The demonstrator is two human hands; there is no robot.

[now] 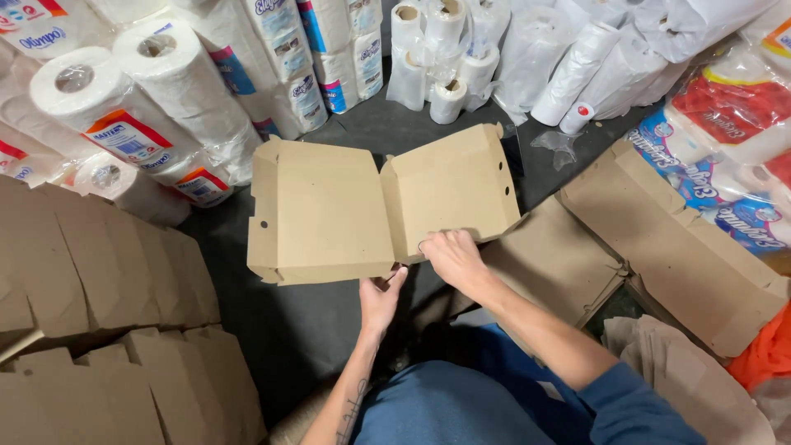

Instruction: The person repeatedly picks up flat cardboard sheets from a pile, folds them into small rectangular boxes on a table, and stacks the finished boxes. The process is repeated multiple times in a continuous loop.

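Brown corrugated cardboard box (375, 206), flat hinged shape with two panels spread open, held above dark floor (272, 321) at centre of view. Left panel with folded-up side walls and small round holes; right panel tilted up toward far side, with notched tabs along its edge.

Left hand (381, 298) under near edge of left panel, close to the hinge fold; fingers close together, tips touching the underside of the box, thumb up against the near edge. Grip from below, partly hidden by the cardboard.

Right hand (451, 257) on near edge of right panel, fingers curled together and clamped over the panel's lower flap; fingertips hidden behind the fold. Blue sleeve (634, 404) on that forearm; blue trousers (461, 408) at bottom of frame.

Stacked flat brown cardboard blanks (99, 330) at left, overlapping in rows, well apart from the held box. Second pile of flat brown cardboard sheets (676, 247) at right, lying just beside the right forearm.

White paper rolls in printed plastic wrapping (140, 115) heaped along far left and far centre. Clear plastic bags of white rolls (568, 66) at far right. Packs with red and blue print (733, 140) at right edge, above the cardboard sheets. Orange fabric (766, 354) at lower right corner.
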